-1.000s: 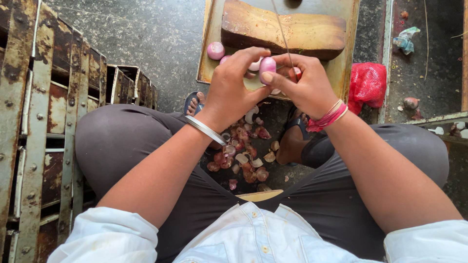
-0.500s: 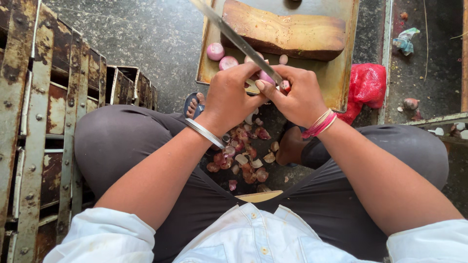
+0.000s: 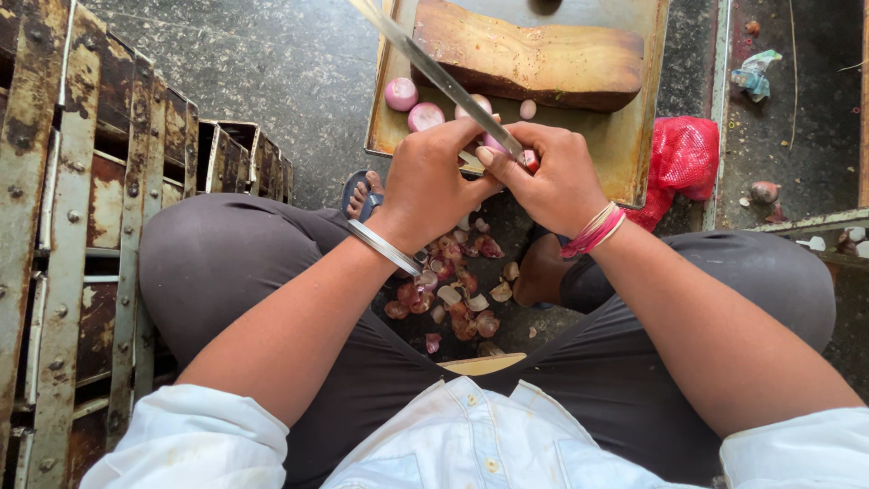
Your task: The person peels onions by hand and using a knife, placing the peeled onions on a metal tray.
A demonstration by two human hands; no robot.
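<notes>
Metal tray [image 3: 634,154] holding wooden block [image 3: 529,54] and peeled onions [image 3: 412,104] (pale pink). Left hand [image 3: 430,186] clamped on half-peeled onion [image 3: 496,145] at tray's near edge; right hand [image 3: 552,181] gripping knife [image 3: 434,68].

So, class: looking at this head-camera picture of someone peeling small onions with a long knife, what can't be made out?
- Small pink onion between both hands: mostly covered by the fingers.
- Long steel knife blade: its tip is cut off by the top edge, its handle hidden in the right hand.
- Left hand: its palm side faces away.
- Red mesh bag: contents too small to tell.
</notes>
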